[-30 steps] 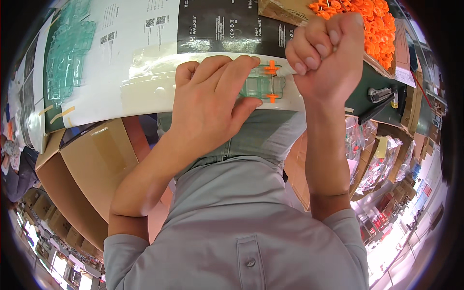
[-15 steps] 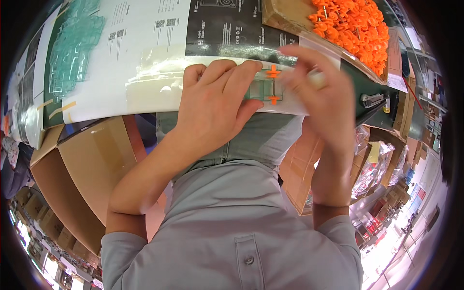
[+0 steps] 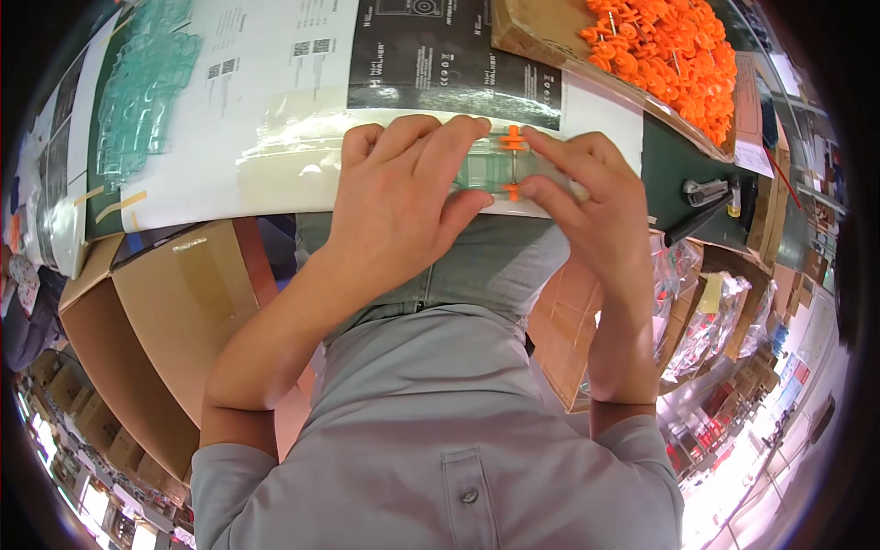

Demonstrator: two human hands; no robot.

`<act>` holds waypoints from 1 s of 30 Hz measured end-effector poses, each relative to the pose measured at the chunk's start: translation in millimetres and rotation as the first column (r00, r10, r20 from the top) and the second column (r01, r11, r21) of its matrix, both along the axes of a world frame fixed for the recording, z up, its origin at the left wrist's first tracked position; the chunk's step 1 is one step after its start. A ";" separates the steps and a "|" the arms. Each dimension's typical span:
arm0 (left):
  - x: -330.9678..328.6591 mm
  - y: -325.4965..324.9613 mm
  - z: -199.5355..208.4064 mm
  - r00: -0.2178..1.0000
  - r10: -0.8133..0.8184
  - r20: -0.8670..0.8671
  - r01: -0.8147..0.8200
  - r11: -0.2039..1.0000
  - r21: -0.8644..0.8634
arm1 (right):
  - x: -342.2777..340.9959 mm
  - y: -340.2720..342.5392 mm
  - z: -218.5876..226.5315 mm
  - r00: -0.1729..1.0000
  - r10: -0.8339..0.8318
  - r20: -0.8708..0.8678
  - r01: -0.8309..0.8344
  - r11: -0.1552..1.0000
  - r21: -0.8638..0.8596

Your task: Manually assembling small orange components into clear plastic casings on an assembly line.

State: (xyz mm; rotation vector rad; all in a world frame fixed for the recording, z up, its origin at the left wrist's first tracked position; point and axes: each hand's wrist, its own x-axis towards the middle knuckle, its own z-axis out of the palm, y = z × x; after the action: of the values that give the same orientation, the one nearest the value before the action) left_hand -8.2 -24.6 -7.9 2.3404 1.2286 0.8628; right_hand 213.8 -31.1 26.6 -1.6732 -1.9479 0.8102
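Observation:
Near the table's front edge lies a clear green plastic part (image 3: 479,169) with an open frame. My left hand (image 3: 396,188) grips it, fingers along its far side and thumb on the near side. At its right end sits a thin metal axle (image 3: 514,167) with an orange wheel (image 3: 512,139) at the far end and another orange wheel (image 3: 511,192) at the near end. My right hand (image 3: 596,197) spans this axle, index fingertip at the far wheel and thumb at the near one. A pale object, its kind unclear, shows beneath the right hand's curled fingers.
A cardboard tray (image 3: 541,41) heaped with orange wheel axles (image 3: 665,69) stands at the far right. Several clear green parts (image 3: 147,101) lie at the far left. A utility knife (image 3: 706,192) and a black-handled tool (image 3: 698,220) rest on the right. Cardboard boxes (image 3: 188,302) stand below the table.
My right hand has come down and left, from a blurred position beside the part to the axle, with index finger and thumb now at its wheels. The left hand keeps its grip, shifted slightly left.

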 end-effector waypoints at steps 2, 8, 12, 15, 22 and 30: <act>0.1 -0.2 -0.4 1.000 0.002 -0.003 -0.002 1.000 0.005 | 4.2 -2.1 6.0 0.997 -0.056 0.050 0.057 0.998 -0.012; -2.8 1.0 0.9 0.999 0.023 -0.029 -0.022 0.999 0.033 | -4.7 -6.2 1.0 0.998 -0.005 0.059 0.002 0.999 0.041; 1.7 -1.6 -2.0 1.000 0.009 0.004 -0.009 1.000 0.015 | 10.0 -7.7 1.1 0.986 -0.139 -0.090 0.146 0.986 0.082; -0.9 1.8 -0.6 1.000 0.016 -0.024 -0.016 1.000 0.025 | 10.7 -5.0 7.5 0.818 -0.337 -0.467 0.380 0.925 -0.002; 1.1 0.6 -1.9 1.000 0.017 -0.011 -0.017 1.000 0.021 | -26.9 14.9 -1.3 -0.054 -0.108 -0.993 0.384 0.915 -0.120; 0.1 0.0 -0.7 1.000 0.022 -0.018 -0.022 1.000 -0.012 | -34.2 6.7 -18.1 0.255 -0.044 -0.966 0.376 0.925 0.057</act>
State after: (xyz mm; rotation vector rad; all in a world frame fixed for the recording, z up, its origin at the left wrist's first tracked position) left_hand -8.1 -24.6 -8.7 2.3344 1.2654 0.8412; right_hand 179.6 -24.4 8.5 -0.8007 -0.8335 1.0206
